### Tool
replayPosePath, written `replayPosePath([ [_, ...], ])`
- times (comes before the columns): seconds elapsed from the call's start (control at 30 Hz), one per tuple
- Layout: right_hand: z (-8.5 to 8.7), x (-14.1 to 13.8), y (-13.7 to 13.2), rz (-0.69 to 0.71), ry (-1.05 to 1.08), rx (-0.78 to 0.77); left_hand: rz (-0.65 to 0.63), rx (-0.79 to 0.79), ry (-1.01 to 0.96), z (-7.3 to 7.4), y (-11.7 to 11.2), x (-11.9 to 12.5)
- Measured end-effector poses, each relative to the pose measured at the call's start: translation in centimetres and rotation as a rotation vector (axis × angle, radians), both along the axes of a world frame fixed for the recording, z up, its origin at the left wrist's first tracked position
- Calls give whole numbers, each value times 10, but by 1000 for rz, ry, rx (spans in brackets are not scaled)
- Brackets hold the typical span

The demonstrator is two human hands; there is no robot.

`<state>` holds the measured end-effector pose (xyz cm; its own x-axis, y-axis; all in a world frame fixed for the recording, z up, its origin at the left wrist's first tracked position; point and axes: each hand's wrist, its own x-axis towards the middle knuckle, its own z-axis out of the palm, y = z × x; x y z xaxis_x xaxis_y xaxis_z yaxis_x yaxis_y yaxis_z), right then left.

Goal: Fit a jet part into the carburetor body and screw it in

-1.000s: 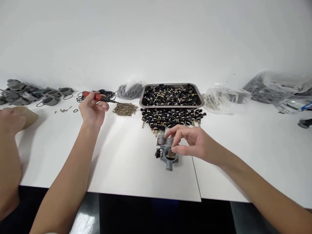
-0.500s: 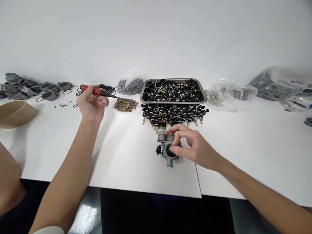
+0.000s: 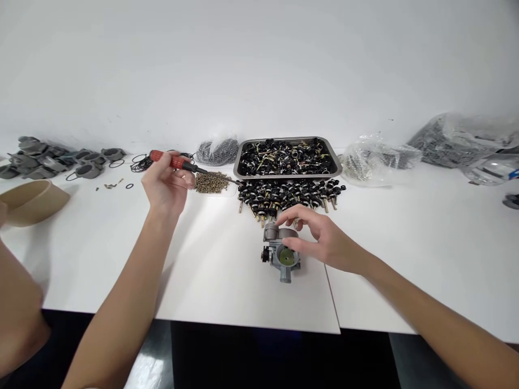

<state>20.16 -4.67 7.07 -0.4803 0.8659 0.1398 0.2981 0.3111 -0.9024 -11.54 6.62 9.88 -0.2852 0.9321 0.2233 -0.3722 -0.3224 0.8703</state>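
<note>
My left hand is wrapped round the red handle of a screwdriver, its shaft pointing right over the brass screws. In front of me on the table stands a grey metal carburetor. A round brass-coloured plate sits inside its bore, with a small dark spot at the middle. My right hand grips the carburetor's upper part from the right, thumb above the bore and fingers over the top. A small black fitting sticks out of the carburetor's left side.
Behind the carburetor lie several black-and-brass parts and a metal tray of similar ones. Small brass screws lie left of them. Grey castings and a beige ring-shaped piece are far left. Plastic bags stand right. Another person's arm shows at left.
My left hand has brought the screwdriver right. My right thumb and fingers have left the bore for the carburetor's upper part, and the brass-coloured plate now shows.
</note>
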Motion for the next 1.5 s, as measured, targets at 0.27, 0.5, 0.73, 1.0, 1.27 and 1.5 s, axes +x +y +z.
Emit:
replayPosePath([
  [0.27, -14, -4, 13, -274, 101, 47, -251, 60, 23, 5, -37, 54],
  [0.5, -18, -5, 14, -239, 191, -5, -365, 96, 66, 7, -52, 66],
  [0.73, -17, -7, 13, -250, 234, -9, -384, 85, 68, 7, -51, 68],
  [1.0, -18, -6, 14, -250, 174, 49, -360, 64, 72, 6, -53, 70],
  [1.27, -15, -6, 12, -231, 96, 127, -392, 159, 184, 11, -57, 71],
  [1.5, -14, -1, 13, -240, 197, 116, -588, 402, 496, 71, -57, 100],
])
